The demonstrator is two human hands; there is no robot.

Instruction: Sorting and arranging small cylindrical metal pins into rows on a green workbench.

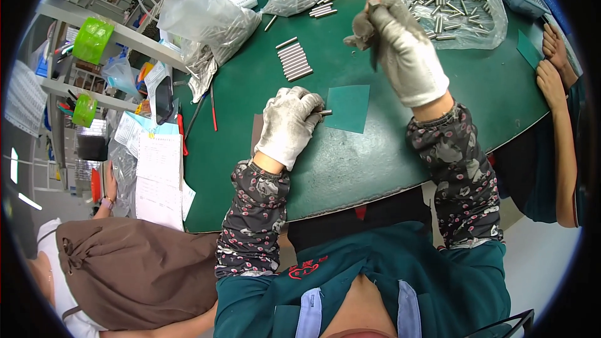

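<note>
Between closed fingers of the left hand [288, 124], holds a metal pin [326, 112], jutting right over the left edge of a green sheet [349, 111], long axis roughly crosswise. Cannot tell, for blur, how far open in the right hand [405, 56], raised farther right, or whether gripping anything. Just ahead, nearer to the left hand, see a row of pins [294, 61], laid side by side, roughly crosswise too. Farther out on the tabletop [388, 156], see a clear bag [498, 36] spread beneath many loose pins, and, ahead-left, a tall plastic bag [186, 11] of pins.
</note>
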